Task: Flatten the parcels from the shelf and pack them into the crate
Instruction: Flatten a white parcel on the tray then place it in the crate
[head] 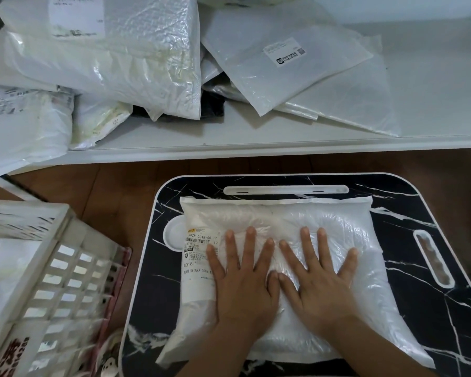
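Note:
A white plastic parcel [283, 221] with a printed label lies flat on a black marble-patterned lap table [408, 268]. My left hand [244, 284] and my right hand [314, 281] rest side by side on the parcel's middle, palms down, fingers spread, holding nothing. A white slatted crate [60, 270] stands on the floor to the left, with a white parcel [3, 265] inside it. Several more white parcels [114, 50] are heaped on the white shelf [229, 142] beyond the table.
Flatter parcels [288, 61] lie on the shelf's right part, with something dark [212, 104] wedged under the pile. Brown wooden floor [114, 191] shows between shelf, crate and table. The table has a cup recess [173, 235] and a slot [433, 257].

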### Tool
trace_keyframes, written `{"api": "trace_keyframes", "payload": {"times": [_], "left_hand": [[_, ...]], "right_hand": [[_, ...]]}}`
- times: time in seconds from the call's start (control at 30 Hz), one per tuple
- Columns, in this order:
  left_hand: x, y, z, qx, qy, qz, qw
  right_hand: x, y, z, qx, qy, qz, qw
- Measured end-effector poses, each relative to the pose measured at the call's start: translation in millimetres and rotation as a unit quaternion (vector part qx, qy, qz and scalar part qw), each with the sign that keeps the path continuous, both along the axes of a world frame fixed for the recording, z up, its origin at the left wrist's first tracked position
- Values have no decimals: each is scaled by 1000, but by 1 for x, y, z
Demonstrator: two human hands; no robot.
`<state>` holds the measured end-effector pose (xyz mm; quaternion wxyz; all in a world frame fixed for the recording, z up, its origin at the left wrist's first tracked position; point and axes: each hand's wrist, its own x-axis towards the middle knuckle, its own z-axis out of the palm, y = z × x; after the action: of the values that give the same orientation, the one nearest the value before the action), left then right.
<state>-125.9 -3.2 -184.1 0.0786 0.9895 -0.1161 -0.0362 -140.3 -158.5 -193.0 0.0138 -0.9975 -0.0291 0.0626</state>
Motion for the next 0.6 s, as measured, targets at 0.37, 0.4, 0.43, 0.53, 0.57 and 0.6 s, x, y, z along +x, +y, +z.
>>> {"api": "trace_keyframes", "payload": {"times": [0.37,0.4,0.43,0.53,0.57,0.6], "left_hand": [[0,1,-3,2,19,4,1000],[0,1,-3,1,19,5,1000],[-1,1,-3,-1,18,5,1000],[-1,2,-2,-8,14,4,1000],[0,1,-2,-8,12,3,1000],[0,1,-2,-7,10,5,1000]], "right_hand": [[2,-1,2,21,34,-5,999],[1,-1,2,28,29,-5,999],[0,-2,3,33,25,-6,999],[1,0,5,65,5,-8,998],[7,4,9,73,-5,0,997],[16,9,11,71,-9,17,997]]}}
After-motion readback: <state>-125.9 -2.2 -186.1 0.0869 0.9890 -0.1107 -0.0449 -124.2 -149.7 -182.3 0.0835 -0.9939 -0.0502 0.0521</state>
